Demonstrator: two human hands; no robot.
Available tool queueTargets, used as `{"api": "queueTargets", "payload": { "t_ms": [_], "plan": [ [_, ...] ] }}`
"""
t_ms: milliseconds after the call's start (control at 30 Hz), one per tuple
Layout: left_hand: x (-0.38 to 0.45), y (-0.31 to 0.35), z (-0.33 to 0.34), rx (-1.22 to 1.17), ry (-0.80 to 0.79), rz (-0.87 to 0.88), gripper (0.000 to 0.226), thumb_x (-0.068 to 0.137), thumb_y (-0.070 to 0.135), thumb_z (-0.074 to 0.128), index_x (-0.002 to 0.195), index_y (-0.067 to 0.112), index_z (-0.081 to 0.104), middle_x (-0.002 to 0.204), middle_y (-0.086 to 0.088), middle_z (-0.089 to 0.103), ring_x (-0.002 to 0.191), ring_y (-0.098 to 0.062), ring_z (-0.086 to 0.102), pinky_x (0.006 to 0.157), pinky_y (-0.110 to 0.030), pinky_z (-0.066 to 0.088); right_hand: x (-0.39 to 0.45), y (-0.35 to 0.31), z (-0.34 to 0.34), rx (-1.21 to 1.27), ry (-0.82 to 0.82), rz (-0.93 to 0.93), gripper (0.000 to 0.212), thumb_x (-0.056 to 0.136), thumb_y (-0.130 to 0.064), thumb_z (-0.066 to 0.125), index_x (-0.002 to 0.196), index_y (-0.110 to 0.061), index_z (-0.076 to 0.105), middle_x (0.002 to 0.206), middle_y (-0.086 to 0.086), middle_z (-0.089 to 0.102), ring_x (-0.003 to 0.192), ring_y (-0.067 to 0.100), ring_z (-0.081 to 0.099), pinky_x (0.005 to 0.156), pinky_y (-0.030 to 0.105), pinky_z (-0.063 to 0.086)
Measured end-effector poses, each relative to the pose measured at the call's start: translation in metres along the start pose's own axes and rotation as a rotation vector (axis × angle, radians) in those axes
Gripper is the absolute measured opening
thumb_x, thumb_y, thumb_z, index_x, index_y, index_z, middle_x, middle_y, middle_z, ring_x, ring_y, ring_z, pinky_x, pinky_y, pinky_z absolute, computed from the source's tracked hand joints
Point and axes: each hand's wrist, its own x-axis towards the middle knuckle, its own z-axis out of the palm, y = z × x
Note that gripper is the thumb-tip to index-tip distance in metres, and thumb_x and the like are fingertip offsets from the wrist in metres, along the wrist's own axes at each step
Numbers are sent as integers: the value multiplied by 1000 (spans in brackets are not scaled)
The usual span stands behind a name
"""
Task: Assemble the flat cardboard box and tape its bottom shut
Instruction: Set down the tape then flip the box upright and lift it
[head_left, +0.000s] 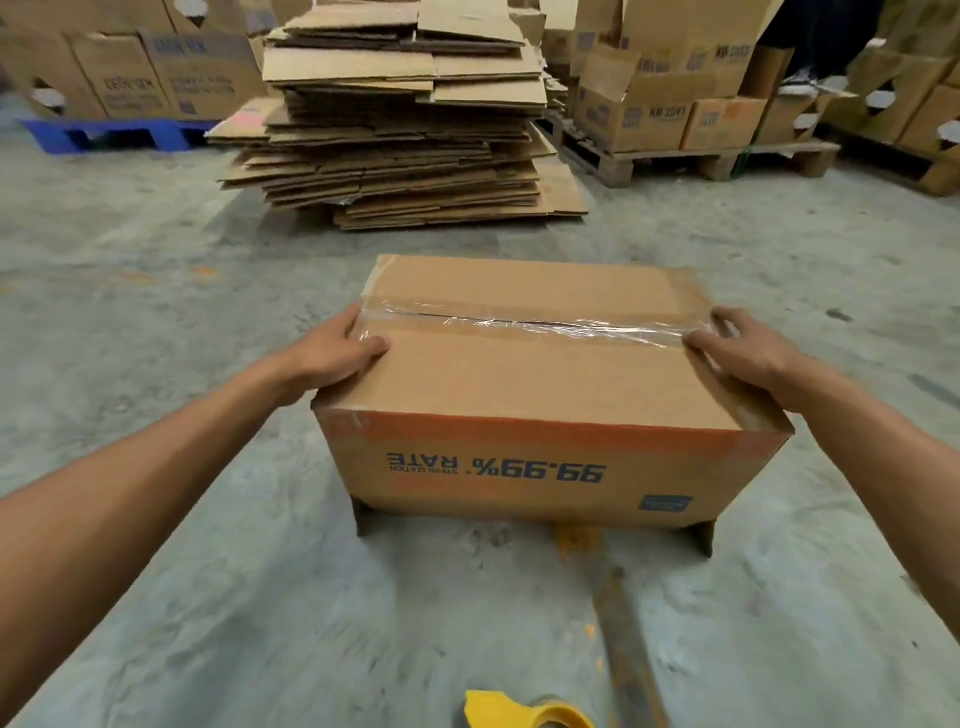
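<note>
A brown cardboard box (540, 384) stands upside down on the concrete floor, its printed text inverted and its lower flaps splayed at the corners. A strip of clear tape (524, 322) runs along the seam of the upward-facing bottom. My left hand (343, 345) grips the box's left edge, thumb on top near the tape end. My right hand (743, 348) grips the right edge over the other tape end. A yellow tape dispenser (524, 712) lies on the floor at the bottom edge of the view.
A tall stack of flattened cardboard (405, 119) sits just behind the box. Printed cartons stand on a blue pallet (114, 135) at the back left and on wooden pallets (691, 156) at the back right. A worn yellow floor line (623, 623) runs toward me.
</note>
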Motion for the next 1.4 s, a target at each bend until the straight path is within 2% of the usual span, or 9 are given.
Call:
{"api": "queueTargets", "payload": {
  "t_ms": [100, 200, 333, 500, 733, 1033, 1200, 1300, 1400],
  "plan": [
    [1, -15, -16, 31, -4, -30, 72, 88, 55, 52, 150, 43, 18, 138, 2, 50, 116, -24, 54, 105, -41, 41, -7, -13, 15, 132, -118, 46, 87, 81, -64, 59, 152, -32, 21, 147, 8, 45, 112, 34, 58, 89, 42, 51],
    [-10, -30, -27, -16, 30, -25, 80, 84, 60, 57, 150, 42, 15, 137, 1, 51, 115, -26, 57, 102, -46, 45, -18, -31, 29, 215, -152, -16, 69, 90, -48, 61, 147, -24, 31, 130, 6, 54, 90, 25, 61, 69, 34, 49],
    [-32, -57, -58, 1, 106, -9, 82, 80, 63, 62, 149, 40, 25, 133, 3, 57, 107, -20, 61, 82, -32, 49, -34, -64, 45, 175, -88, -161, 68, 90, -47, 61, 147, -22, 35, 127, 0, 52, 100, 26, 54, 84, 37, 45],
    [-63, -84, -101, -16, 333, 101, 77, 77, 61, 68, 143, 40, 36, 133, 10, 58, 109, -17, 61, 95, -39, 49, -44, -112, 67, 146, 29, -419, 68, 88, -52, 59, 148, -31, 34, 146, 3, 50, 122, 32, 53, 98, 41, 43],
    [-85, -135, -78, -42, 587, 127, 129, 69, 42, 84, 152, 38, -14, 161, -3, 23, 145, -18, 28, 117, -37, 27, -48, -117, 114, 377, 47, -649, 99, 85, -35, 72, 152, -50, 2, 162, -10, 22, 143, 17, 34, 116, 49, 32],
    [-104, -195, -18, -76, 505, 78, 116, 79, 50, 72, 148, 44, -21, 165, 6, 1, 149, -13, 14, 120, -43, 21, -57, -44, 154, 198, -91, -591, 101, 85, -48, 64, 148, -53, -16, 165, -6, 13, 141, 30, 38, 108, 55, 40],
    [-95, -175, -24, -265, 551, 96, 95, 80, 63, 64, 151, 36, 9, 154, 5, 35, 137, -14, 41, 110, -42, 39, -58, -51, 153, 420, -26, -590, 69, 95, -55, 47, 146, -59, 0, 161, -10, 23, 140, 22, 37, 110, 47, 38],
    [-91, -160, -30, -411, 605, 64, 73, 85, 61, 58, 142, 26, 28, 135, 6, 51, 121, -13, 54, 103, -42, 47, -57, -65, 151, 545, 38, -482, 52, 102, -47, 38, 150, -34, 25, 141, -7, 43, 127, 18, 45, 97, 35, 39],
    [-86, -159, -36, -524, 667, -4, 58, 86, 64, 53, 129, 28, 38, 122, 7, 55, 111, -12, 55, 100, -37, 46, -47, -72, 149, 569, 104, -308, 54, 99, -54, 33, 132, -16, 52, 123, 4, 55, 117, 28, 52, 81, 33, 39]
  ]
}}
